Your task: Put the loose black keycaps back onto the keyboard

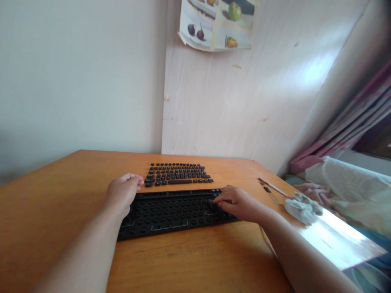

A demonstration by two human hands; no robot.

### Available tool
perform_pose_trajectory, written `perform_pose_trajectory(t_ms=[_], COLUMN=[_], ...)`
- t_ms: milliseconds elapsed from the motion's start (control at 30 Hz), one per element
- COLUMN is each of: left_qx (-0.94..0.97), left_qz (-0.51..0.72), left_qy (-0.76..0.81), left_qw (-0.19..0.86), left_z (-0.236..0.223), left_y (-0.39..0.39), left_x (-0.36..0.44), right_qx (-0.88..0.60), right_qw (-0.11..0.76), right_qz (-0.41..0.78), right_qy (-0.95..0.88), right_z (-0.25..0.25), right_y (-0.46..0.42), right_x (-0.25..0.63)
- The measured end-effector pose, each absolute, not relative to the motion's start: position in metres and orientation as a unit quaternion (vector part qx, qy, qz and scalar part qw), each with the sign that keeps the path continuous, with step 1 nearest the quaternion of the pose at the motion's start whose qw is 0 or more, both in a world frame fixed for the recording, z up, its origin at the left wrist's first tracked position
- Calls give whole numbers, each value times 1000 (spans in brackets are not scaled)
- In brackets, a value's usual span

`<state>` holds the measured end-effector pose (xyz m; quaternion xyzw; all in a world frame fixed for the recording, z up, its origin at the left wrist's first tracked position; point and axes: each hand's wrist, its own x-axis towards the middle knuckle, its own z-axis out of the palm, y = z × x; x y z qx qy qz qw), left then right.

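A black keyboard (pixel 171 211) lies on the wooden table, most of its key positions bare of caps. Behind it, loose black keycaps (pixel 180 175) are laid out in rows, with a long space bar (pixel 180 182) in the nearest row. Over the keyboard's left end is my left hand (pixel 124 191), its fingers pinched together; whatever they hold, if anything, is hidden. My right hand (pixel 235 201) rests at the keyboard's right part, fingers bent down and closed at a dark key spot. What its fingertips grip cannot be made out.
On the right of the table are a thin pen-like stick (pixel 273 187), a small dark tool with wire (pixel 267 189) and a crumpled pale plastic bag (pixel 304 208). A cable runs under my right forearm. Fruit pictures (pixel 216 24) hang on the wall behind.
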<state>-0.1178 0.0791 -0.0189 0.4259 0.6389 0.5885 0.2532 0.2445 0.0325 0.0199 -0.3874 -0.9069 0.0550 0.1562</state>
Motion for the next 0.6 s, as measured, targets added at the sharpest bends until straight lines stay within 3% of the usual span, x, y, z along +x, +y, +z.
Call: perform_pose_trajectory(t_ms=[333,600], left_qx=[428,432], left_qz=[577,574], left_qy=[649,651], left_qw=[248,246], left_z=[-18,-17], left_y=[77,76], left_x=[-117,-117], right_qx=[-385,-399], right_qw=[116,138], right_qz=[40,32], right_qy=[-915,-906], right_z=[17,15], right_y=[31,33], right_x=[242,243])
